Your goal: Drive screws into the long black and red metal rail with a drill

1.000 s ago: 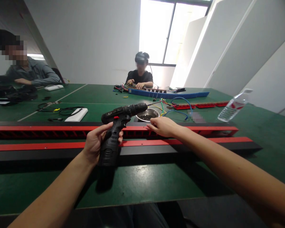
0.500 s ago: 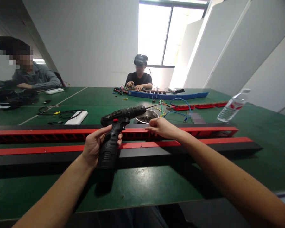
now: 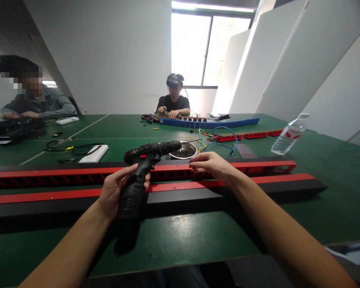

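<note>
My left hand (image 3: pixel 117 186) is closed round the grip of a black cordless drill (image 3: pixel 138 168), whose long bit points right and slightly up. The bit passes over the rim of a metal bowl (image 3: pixel 195 152) of small dark screws (image 3: pixel 182 153). My right hand (image 3: pixel 211 165) is beside the bowl, fingertips pinched together above the red face of the far long bar (image 3: pixel 264 164). Whatever lies in that pinch is too small to make out. Nearer to me, a second red and black long bar (image 3: pixel 198 198) runs parallel across the table.
Behind the bars are a white power bank (image 3: pixel 94 154) with black cables, blue and yellow wires (image 3: pixel 223 142), red strips (image 3: pixel 255 135) and a tilted water bottle (image 3: pixel 289 136). Across the green table (image 3: pixel 168 248), a person (image 3: pixel 173 102) works by a blue bar (image 3: pixel 210 123); another person (image 3: pixel 39 100) sits left.
The camera view has shifted slightly. My right hand has turned a little, its fingers still pinched, and sits slightly farther from the drill bit. The drill stays in my left hand.
</note>
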`<control>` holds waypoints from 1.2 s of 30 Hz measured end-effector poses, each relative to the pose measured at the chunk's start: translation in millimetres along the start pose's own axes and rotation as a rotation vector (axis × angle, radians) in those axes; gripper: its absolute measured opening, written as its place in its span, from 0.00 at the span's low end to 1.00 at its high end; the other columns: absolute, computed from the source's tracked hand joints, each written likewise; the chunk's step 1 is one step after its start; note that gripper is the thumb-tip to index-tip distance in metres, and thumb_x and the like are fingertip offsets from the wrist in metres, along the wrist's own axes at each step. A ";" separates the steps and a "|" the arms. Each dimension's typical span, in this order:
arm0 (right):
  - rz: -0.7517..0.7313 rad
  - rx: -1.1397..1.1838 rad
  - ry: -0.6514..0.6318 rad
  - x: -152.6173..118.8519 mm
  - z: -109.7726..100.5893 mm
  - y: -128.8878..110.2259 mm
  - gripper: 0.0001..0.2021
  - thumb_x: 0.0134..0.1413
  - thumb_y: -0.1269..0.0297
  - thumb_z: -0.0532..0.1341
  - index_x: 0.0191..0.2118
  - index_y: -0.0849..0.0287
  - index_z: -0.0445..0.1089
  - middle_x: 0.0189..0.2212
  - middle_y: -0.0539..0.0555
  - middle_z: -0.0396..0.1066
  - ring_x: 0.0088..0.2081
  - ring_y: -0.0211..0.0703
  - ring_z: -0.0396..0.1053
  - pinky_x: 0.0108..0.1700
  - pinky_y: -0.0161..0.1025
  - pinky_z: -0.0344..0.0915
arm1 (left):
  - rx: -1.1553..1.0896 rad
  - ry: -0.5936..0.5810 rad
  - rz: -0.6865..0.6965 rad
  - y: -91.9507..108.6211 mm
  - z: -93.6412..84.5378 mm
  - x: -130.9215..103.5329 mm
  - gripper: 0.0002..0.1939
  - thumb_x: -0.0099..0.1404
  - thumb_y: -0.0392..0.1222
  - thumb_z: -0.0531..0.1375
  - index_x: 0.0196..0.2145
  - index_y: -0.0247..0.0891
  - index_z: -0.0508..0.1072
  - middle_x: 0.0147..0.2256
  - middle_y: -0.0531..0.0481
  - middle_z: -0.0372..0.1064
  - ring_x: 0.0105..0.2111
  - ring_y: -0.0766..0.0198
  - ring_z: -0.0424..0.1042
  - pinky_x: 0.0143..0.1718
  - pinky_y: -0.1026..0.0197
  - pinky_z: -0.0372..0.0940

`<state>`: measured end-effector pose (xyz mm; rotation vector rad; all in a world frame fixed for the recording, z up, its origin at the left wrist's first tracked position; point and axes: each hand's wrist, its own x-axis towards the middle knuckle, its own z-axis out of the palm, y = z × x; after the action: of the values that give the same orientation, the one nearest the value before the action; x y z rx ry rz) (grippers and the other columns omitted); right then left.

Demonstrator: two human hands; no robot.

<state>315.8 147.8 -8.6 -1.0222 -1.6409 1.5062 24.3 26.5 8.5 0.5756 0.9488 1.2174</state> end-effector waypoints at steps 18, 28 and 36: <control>-0.298 0.373 0.552 10.5 -7.9 12.2 0.21 0.37 0.48 0.77 0.30 0.58 0.74 0.29 0.52 0.75 0.27 0.35 0.68 0.32 0.37 0.67 | 0.308 -0.053 0.128 -8.2 -3.4 4.3 0.13 0.57 0.40 0.71 0.36 0.32 0.75 0.31 0.47 0.71 0.28 0.65 0.72 0.27 0.67 0.69; -0.279 0.418 0.448 12.1 -8.9 19.1 0.19 0.37 0.56 0.79 0.35 0.57 0.78 0.30 0.51 0.76 0.30 0.36 0.70 0.35 0.36 0.66 | 0.410 -0.059 0.151 -9.5 -7.9 5.6 0.14 0.58 0.42 0.71 0.37 0.33 0.75 0.32 0.47 0.73 0.28 0.65 0.71 0.27 0.67 0.67; -0.263 0.433 0.454 9.6 -6.2 10.6 0.21 0.35 0.52 0.79 0.33 0.56 0.75 0.30 0.50 0.75 0.29 0.36 0.69 0.37 0.38 0.68 | 0.345 -0.052 0.133 -9.3 -5.0 4.1 0.13 0.57 0.41 0.72 0.36 0.33 0.74 0.31 0.47 0.72 0.28 0.65 0.72 0.28 0.67 0.68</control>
<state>317.9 159.4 -18.8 -0.7957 -1.0270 1.2609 25.0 27.3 -2.8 0.9520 1.0990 1.1568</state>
